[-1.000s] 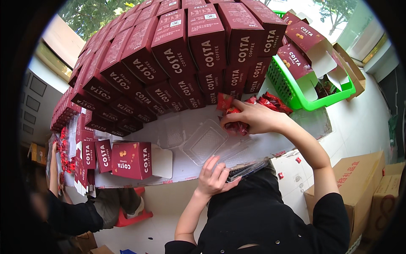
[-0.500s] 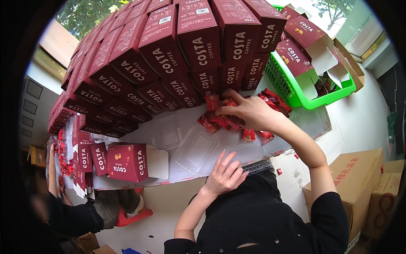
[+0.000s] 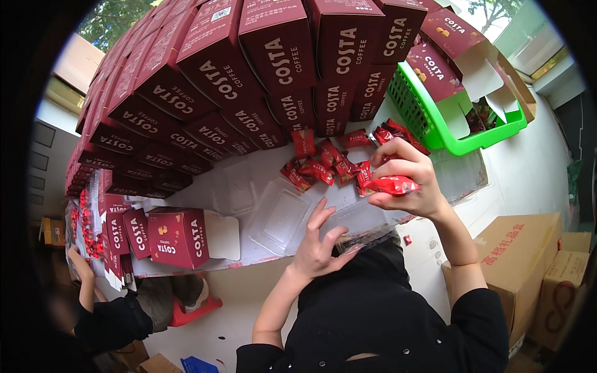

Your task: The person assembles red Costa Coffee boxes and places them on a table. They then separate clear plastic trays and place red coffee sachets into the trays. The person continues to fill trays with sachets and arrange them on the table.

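In my right hand [image 3: 418,171] is a small red wrapped packet [image 3: 393,185], pinched between thumb and fingers above the table's front edge. My left hand [image 3: 318,245] curls its fingers and thumb round the left end of a clear plastic tray [image 3: 364,225] at that edge, close to my body. Beyond the two hands lies a loose group of red wrapped packets [image 3: 317,171], with more packets [image 3: 404,133] beside the basket. Two more clear plastic trays, the nearer one [image 3: 280,211] left of my left hand, rest flat on the white table [image 3: 460,165].
Stacked maroon boxes [image 3: 211,68] wall off the table's far side. An open maroon box [image 3: 177,236] lies at left. A green basket [image 3: 472,144] of opened boxes stands at right. Cardboard cartons [image 3: 516,261] sit on the floor. A co-worker [image 3: 118,320] works at far left.
My right hand has drawn back from the group toward me, bringing a red packet with it. The packets left behind are more spread out. My left hand has shifted slightly left, its fingers wider apart.
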Available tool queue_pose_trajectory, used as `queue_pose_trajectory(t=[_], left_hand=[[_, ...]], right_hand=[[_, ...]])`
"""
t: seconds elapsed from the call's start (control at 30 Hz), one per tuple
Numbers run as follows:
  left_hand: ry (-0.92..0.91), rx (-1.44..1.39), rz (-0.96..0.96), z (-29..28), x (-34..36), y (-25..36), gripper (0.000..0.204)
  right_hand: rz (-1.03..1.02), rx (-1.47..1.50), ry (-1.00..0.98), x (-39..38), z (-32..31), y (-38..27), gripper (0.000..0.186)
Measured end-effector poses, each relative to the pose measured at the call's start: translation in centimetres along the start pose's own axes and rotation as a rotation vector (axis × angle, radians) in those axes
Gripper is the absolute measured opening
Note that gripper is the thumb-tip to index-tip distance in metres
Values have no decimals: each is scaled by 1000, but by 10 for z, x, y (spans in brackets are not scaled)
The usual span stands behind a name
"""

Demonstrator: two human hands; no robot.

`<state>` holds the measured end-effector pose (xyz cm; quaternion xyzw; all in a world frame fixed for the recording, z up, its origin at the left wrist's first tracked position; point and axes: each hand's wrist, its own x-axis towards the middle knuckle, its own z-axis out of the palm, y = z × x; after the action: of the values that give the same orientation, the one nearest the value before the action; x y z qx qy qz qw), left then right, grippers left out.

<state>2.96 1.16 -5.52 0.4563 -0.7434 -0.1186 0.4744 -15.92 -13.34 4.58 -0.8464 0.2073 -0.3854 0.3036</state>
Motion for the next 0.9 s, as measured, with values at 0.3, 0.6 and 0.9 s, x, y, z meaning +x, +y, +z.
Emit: queue_pose_trajectory(t=[0.3, 0.6, 0.9], left_hand=[[-42, -81, 18, 2, -3, -8, 80], [-62, -44, -4, 0, 1, -6, 82], [-43, -1, 8, 4, 0, -8, 79]], right_hand=[[-41, -390, -368, -25, -3, -18, 45], [30, -397, -716, -30, 18, -30, 53], [120, -117, -679, -40, 16, -18, 28]])
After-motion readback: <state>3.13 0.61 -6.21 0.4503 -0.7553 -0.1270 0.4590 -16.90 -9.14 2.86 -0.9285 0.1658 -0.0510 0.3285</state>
